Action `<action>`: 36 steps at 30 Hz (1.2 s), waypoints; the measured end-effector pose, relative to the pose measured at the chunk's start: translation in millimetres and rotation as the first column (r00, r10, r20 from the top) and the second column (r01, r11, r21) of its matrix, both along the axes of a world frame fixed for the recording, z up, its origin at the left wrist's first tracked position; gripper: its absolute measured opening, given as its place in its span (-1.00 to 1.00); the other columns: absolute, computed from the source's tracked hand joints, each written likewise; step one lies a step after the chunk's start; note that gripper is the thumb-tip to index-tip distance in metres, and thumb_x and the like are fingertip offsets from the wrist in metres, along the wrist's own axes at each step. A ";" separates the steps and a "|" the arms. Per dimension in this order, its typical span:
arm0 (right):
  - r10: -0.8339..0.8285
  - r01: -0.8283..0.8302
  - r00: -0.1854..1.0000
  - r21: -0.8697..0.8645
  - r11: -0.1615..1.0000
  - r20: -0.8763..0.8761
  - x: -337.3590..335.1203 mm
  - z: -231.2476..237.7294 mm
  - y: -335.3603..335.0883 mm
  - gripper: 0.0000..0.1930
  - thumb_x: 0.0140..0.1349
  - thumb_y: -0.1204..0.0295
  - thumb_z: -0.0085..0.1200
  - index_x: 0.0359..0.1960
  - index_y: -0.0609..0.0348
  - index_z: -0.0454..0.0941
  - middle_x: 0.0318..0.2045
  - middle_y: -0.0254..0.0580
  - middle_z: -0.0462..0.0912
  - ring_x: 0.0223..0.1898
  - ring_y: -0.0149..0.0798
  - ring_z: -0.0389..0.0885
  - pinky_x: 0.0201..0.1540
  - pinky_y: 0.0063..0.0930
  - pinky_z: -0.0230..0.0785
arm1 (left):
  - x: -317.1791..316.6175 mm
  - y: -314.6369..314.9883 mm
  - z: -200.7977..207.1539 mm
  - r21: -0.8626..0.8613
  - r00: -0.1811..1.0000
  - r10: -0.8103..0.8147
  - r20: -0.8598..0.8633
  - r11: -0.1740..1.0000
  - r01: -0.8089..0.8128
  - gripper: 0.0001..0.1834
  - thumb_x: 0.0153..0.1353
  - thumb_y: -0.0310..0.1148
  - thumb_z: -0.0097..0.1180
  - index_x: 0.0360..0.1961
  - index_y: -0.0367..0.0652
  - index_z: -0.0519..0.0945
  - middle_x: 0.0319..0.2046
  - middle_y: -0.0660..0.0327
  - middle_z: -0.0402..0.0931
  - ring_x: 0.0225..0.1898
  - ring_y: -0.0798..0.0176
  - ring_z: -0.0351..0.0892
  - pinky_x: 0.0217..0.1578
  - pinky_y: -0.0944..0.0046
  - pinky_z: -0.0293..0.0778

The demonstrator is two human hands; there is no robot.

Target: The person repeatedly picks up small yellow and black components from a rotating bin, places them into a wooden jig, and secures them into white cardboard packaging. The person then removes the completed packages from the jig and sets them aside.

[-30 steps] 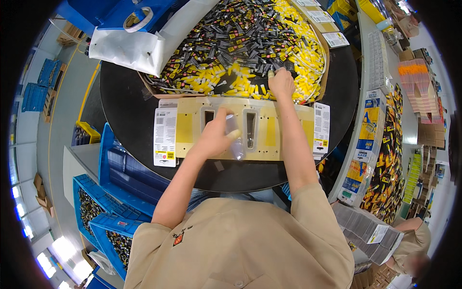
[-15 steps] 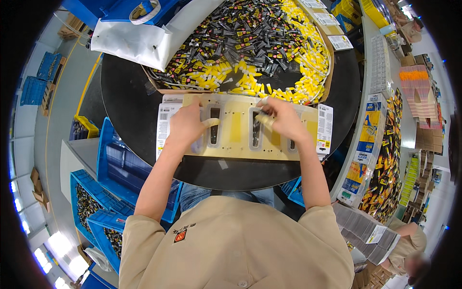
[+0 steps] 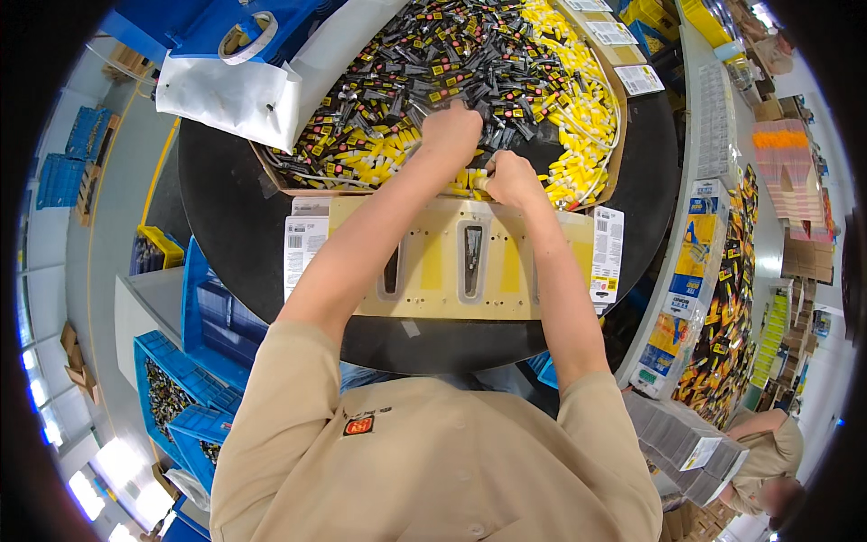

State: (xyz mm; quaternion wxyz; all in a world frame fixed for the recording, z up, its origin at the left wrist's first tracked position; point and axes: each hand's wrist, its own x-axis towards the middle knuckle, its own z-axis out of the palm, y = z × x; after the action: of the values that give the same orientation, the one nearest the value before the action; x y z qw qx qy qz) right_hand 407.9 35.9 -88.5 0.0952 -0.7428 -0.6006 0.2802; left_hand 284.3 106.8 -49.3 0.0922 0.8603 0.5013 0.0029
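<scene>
My left hand (image 3: pixel 451 134) reaches into a cardboard-sided box of small black tubes (image 3: pixel 397 86), its fingers curled down among them. My right hand (image 3: pixel 516 181) is at the box's near edge, beside the yellow caps (image 3: pixel 578 154), fingers bent inward. What either hand grips is hidden. Beneath my forearms lies a pale yellow plate (image 3: pixel 433 305) with long slots. A clear blister (image 3: pixel 471 262) in its middle slot holds a black tube, and a dark tube (image 3: pixel 391 271) shows in the slot to its left. Printed white cards (image 3: pixel 607 248) stick out at the plate's ends.
The plate and box rest on a round black table (image 3: pixel 221 217). A white plastic sheet (image 3: pixel 226 99) and a tape roll (image 3: pixel 248 38) on a blue bin are at upper left. Blue crates (image 3: pixel 212 307) stand left; packed blister cards (image 3: pixel 695 244) line the right. Another person (image 3: pixel 768 452) is at far right.
Both hands have left the plate's slots and moved away from me into the box, the left one farther. In view, the plate now sits slightly lower.
</scene>
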 end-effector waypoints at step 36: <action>-0.329 0.349 0.936 0.201 0.915 -0.124 79.4 19.1 -194.6 -0.53 0.13 0.28 0.27 -0.01 0.28 0.42 -0.40 0.11 0.61 -0.27 0.06 0.63 -0.19 -0.12 0.45 | -34.5 -36.9 -5.4 -0.126 0.991 0.025 0.130 0.992 -0.008 -0.82 0.14 -0.34 0.21 -0.31 -0.23 0.64 -0.32 0.03 0.66 -0.25 -0.05 0.65 -0.23 0.04 0.54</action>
State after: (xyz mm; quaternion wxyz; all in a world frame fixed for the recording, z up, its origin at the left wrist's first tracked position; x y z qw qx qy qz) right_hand 487.3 -158.7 -69.4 0.2501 -0.8075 -0.4852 0.2235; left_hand 249.8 69.9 -54.6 0.1789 0.8466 0.5004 0.0289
